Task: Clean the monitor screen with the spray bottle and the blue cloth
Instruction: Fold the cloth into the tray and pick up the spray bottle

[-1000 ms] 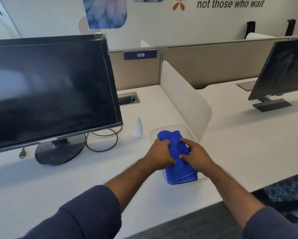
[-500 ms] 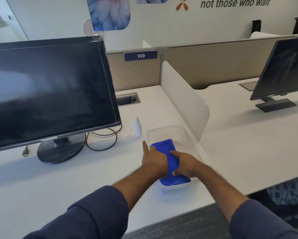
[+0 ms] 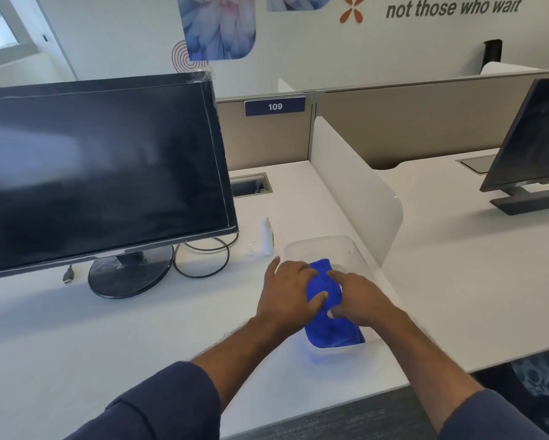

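Observation:
The blue cloth lies bunched in the near end of a clear plastic container on the white desk. My left hand holds its left side, fingers curled over the top and thumb pressed into the fabric. My right hand holds its right side, with index finger and thumb on the cloth. A small white spray bottle stands upright just beyond my left hand, touched by neither hand. The black monitor stands at the left with its screen dark and hazy.
A looped black cable and a loose plug lie by the monitor's round base. A white divider panel rises right of the container. A second monitor stands on the neighbouring desk. A cable cutout sits behind.
The cloth, lying stretched over the container a second ago, is now bunched at its near end. Both hands have drawn back towards me and closed in on it.

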A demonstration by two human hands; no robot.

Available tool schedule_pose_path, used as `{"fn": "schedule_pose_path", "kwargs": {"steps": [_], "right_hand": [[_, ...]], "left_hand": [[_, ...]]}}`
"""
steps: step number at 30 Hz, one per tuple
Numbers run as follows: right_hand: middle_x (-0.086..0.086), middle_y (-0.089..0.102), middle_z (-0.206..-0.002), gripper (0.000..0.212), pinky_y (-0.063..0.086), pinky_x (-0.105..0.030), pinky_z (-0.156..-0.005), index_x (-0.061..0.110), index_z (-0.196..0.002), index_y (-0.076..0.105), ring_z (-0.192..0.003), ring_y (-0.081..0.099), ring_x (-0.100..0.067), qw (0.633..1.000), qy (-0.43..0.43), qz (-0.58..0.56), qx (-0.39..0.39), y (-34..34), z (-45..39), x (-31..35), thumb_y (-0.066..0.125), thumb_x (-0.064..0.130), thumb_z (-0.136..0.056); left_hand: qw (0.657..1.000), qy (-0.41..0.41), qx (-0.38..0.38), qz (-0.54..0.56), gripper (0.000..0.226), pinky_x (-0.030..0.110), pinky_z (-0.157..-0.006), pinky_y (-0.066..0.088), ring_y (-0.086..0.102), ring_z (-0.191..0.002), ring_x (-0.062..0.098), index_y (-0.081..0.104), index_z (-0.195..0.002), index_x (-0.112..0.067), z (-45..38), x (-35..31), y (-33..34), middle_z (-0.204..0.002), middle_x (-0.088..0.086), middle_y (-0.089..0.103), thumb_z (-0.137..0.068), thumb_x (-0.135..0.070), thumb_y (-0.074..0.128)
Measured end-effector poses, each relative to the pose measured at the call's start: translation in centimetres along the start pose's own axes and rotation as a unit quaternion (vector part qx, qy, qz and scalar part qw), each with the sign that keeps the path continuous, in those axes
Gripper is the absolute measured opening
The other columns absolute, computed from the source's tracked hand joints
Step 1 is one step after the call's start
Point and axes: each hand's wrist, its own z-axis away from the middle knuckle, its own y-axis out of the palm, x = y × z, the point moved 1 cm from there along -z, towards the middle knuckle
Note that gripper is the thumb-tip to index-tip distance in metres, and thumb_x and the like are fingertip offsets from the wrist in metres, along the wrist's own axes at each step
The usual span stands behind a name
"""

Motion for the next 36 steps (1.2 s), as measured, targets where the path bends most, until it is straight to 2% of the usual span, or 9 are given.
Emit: {"fn": "schedule_pose_path", "kwargs": {"steps": [4, 7, 9, 12, 15, 18, 22, 31, 36], "right_hand": [[-0.001, 0.063, -0.122, 0.058, 0.048, -0.029, -0.091, 0.022, -0.140, 0.050, -0.107, 0.061, -0.018, 0.987, -0.023, -0.085, -0.132, -1.0, -0.9, 1.9, 0.071, 0.030, -0.086], [0.009, 0.064, -0.087, 0.035, 0.046, -0.019, -0.064, 0.025, -0.121, 0.063, -0.072, 0.059, -0.006, 0.969, -0.031, -0.164, -0.180, -1.5, -2.2, 3.9, 0.071, 0.030, -0.087], [0.008, 0.064, -0.081, 0.028, 0.043, -0.018, -0.057, 0.025, -0.113, 0.066, -0.067, 0.059, -0.007, 0.962, -0.046, -0.181, -0.201, -1.8, -3.3, 5.3, 0.071, 0.031, -0.087], [0.005, 0.065, -0.086, 0.027, 0.044, -0.023, -0.065, 0.025, -0.112, 0.067, -0.074, 0.060, -0.011, 0.955, -0.060, -0.187, -0.220, -2.3, -5.0, 7.2, 0.071, 0.033, -0.086], [0.002, 0.064, -0.093, 0.033, 0.041, -0.025, -0.074, 0.023, -0.115, 0.066, -0.086, 0.058, -0.015, 0.957, -0.063, -0.181, -0.219, -2.5, -7.0, 8.8, 0.073, 0.033, -0.085], [0.004, 0.063, -0.096, 0.042, 0.041, -0.027, -0.080, 0.022, -0.121, 0.063, -0.099, 0.053, -0.017, 0.964, -0.061, -0.153, -0.209, -2.5, -9.1, 10.1, 0.075, 0.035, -0.083], [0.003, 0.067, -0.107, 0.055, 0.038, -0.034, -0.090, 0.022, -0.128, 0.059, -0.109, 0.053, -0.020, 0.972, -0.028, -0.112, -0.207, -2.5, -11.7, 11.5, 0.075, 0.045, -0.081], [0.001, 0.063, -0.127, 0.066, 0.032, -0.040, -0.096, 0.024, -0.134, 0.052, -0.119, 0.050, -0.023, 0.985, 0.023, -0.034, -0.167, -1.9, -15.3, 13.6, 0.070, 0.058, -0.080], [0.000, 0.065, -0.123, 0.049, 0.032, -0.036, -0.091, 0.022, -0.125, 0.058, -0.112, 0.056, -0.022, 0.990, 0.028, 0.010, -0.139, -1.2, -15.9, 13.8, 0.068, 0.049, -0.086]], "left_hand": [[0.986, -0.048, -0.131, 0.092, 0.046, 0.033, -0.099, 0.043, 0.056, -0.113, 0.014, 0.061, -0.127, -0.021, 1.4, 3.6, -1.2, -0.128, -0.003, 0.056, -0.088, -0.044, 0.065], [0.974, -0.149, -0.106, 0.133, 0.046, 0.029, -0.097, 0.049, 0.055, -0.113, 0.012, 0.055, -0.131, -0.024, 2.1, 7.1, -1.5, -0.129, -0.007, 0.052, -0.090, -0.040, 0.068], [0.960, -0.217, -0.084, 0.153, 0.045, 0.029, -0.092, 0.053, 0.059, -0.105, 0.011, 0.055, -0.130, -0.026, 2.1, 9.5, -1.6, -0.125, -0.008, 0.056, -0.090, -0.039, 0.069], [0.945, -0.270, -0.071, 0.170, 0.037, 0.024, -0.080, 0.047, 0.059, -0.090, 0.010, 0.058, -0.126, -0.025, 1.7, 12.6, -1.7, -0.108, -0.009, 0.061, -0.092, -0.037, 0.067], [0.941, -0.291, -0.054, 0.166, 0.037, 0.023, -0.080, 0.044, 0.058, -0.090, 0.011, 0.059, -0.127, -0.022, 0.5, 14.9, -1.6, -0.104, -0.008, 0.062, -0.093, -0.036, 0.066], [0.939, -0.295, -0.036, 0.174, 0.044, 0.025, -0.086, 0.049, 0.058, -0.098, 0.012, 0.057, -0.132, -0.022, -1.0, 16.3, -1.2, -0.120, -0.002, 0.062, -0.092, -0.035, 0.068], [0.944, -0.276, 0.005, 0.178, 0.063, 0.031, -0.104, 0.047, 0.056, -0.125, 0.018, 0.045, -0.146, -0.020, -3.1, 17.3, -0.5, -0.148, 0.002, 0.045, -0.090, -0.037, 0.070], [0.952, -0.255, 0.053, 0.163, 0.066, 0.040, -0.108, 0.046, 0.054, -0.127, 0.024, 0.040, -0.149, -0.024, -7.2, 18.2, 1.1, -0.146, 0.007, 0.046, -0.091, -0.037, 0.068], [0.949, -0.265, 0.059, 0.159, 0.060, 0.039, -0.107, 0.048, 0.058, -0.124, 0.023, 0.045, -0.147, -0.027, -8.4, 18.3, 1.9, -0.147, 0.006, 0.049, -0.092, -0.037, 0.068]]}}
